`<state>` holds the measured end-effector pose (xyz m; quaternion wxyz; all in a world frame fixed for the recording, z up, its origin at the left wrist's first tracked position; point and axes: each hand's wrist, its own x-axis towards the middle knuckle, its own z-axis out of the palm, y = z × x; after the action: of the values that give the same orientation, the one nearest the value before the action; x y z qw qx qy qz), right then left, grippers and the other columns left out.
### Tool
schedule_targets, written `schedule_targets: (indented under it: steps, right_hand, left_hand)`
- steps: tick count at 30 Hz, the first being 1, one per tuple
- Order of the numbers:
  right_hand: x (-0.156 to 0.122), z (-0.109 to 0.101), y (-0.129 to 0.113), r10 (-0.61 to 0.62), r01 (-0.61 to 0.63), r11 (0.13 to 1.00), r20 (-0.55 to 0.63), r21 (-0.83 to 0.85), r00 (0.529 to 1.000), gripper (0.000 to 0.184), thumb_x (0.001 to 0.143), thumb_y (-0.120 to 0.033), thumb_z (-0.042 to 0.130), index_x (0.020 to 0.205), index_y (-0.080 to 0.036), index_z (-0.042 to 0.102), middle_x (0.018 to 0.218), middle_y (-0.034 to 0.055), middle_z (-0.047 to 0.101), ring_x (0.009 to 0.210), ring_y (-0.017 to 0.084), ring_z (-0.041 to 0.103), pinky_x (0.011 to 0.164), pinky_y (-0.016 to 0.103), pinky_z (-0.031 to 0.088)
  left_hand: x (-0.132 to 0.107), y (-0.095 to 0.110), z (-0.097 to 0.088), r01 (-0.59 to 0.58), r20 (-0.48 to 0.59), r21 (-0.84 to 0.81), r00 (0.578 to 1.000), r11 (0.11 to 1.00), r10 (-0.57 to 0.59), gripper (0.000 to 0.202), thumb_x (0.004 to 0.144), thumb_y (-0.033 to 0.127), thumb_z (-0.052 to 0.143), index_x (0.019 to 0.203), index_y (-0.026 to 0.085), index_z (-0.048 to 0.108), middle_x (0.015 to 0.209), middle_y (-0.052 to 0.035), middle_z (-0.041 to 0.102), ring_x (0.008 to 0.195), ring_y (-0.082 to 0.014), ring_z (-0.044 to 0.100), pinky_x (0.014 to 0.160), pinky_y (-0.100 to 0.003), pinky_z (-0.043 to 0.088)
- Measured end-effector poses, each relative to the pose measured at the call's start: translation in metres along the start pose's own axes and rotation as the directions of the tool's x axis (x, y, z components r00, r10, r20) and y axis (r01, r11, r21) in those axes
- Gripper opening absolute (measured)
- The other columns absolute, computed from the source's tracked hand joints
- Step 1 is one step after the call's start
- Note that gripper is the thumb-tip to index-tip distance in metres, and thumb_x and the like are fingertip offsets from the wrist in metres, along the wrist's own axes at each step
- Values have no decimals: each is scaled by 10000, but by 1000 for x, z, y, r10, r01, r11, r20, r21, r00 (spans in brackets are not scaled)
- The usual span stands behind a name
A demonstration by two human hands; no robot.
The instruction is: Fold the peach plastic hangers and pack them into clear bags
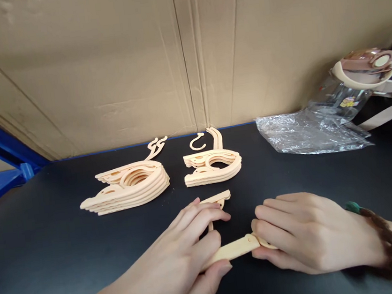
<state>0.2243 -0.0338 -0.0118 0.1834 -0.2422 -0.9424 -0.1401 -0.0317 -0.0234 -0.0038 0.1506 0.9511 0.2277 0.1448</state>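
Low over the black table, both my hands hold one cream plastic folding hanger (241, 247). My left hand (194, 255) is closed on its left part, fingers across the arms and thumb underneath. My right hand (305, 233) grips its right end in a closed pinch and covers most of that end. Between the hands a flat arm with a round pivot shows. Just beyond are two stacks of folded hangers, a left stack (151, 187) and a smaller right stack (217, 177), hooks pointing to the back.
A clear plastic bag (297, 133) lies at the back right beside a transparent bottle (345, 92) with a brown lid and a strap. Brown cardboard (120, 70) stands behind the black table (51, 239). A blue metal frame (1, 145) is at the left.
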Motion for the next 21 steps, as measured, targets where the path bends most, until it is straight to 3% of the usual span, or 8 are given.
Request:
schedule_targets:
  steps: [5, 7, 10, 13, 17, 21]
  right_hand:
    - [2, -4, -9, -95, 99, 987, -40, 129, 995, 430, 1055, -321, 362, 781, -161, 652, 618, -14, 553, 535, 145, 410, 481, 309, 277]
    - [3, -7, -14, -108, 111, 974, -28, 195, 994, 399, 1049, -286, 377, 788, -164, 652, 636, -16, 558, 546, 144, 401, 490, 316, 271]
    - [4, -13, -19, -67, 40, 959, 86, 282, 994, 296, 1019, -273, 479, 775, -182, 620, 692, -19, 577, 606, 140, 437, 550, 311, 312]
    - [6, -17, -17, 15, -93, 925, 208, 368, 978, 192, 960, -229, 592, 772, -192, 586, 770, -17, 607, 713, 136, 495, 681, 286, 400]
    - [7, -17, -15, -56, -51, 867, 200, 495, 978, 133, 923, -123, 576, 808, -186, 597, 970, 3, 648, 898, 132, 549, 872, 261, 446]
    - [6, -22, -14, 99, -196, 840, 212, 506, 972, 203, 851, -31, 580, 844, -221, 651, 1085, 5, 649, 1051, 158, 561, 891, 261, 460]
  left_hand:
    - [-4, -3, 0, 62, -15, -85, 998, 994, -64, 153, 953, 318, 568, 844, 223, 516, 1287, -108, 574, 1329, -277, 461, 1098, -412, 433]
    - [-4, -2, -1, 82, -19, -93, 996, 992, -84, 134, 972, 288, 510, 853, 227, 521, 1237, -101, 591, 1330, -268, 452, 1098, -414, 426]
    - [-3, 1, -2, 95, -20, -109, 995, 990, -97, 143, 970, 180, 431, 899, 231, 543, 1149, -81, 603, 1338, -237, 435, 1115, -395, 407]
    - [-2, 3, -2, 96, -7, -127, 995, 987, -98, 196, 921, 91, 409, 905, 232, 545, 1192, -78, 590, 1309, -234, 459, 1065, -373, 454]
    - [-1, 2, -3, 112, 23, -173, 994, 979, -110, 255, 857, 31, 406, 929, 240, 535, 1220, -70, 572, 1291, -231, 469, 996, -341, 496]
    - [-1, -1, -6, 86, 55, -218, 996, 972, -76, 310, 859, 33, 412, 1041, 239, 554, 1311, -78, 530, 1290, -236, 453, 1004, -349, 495]
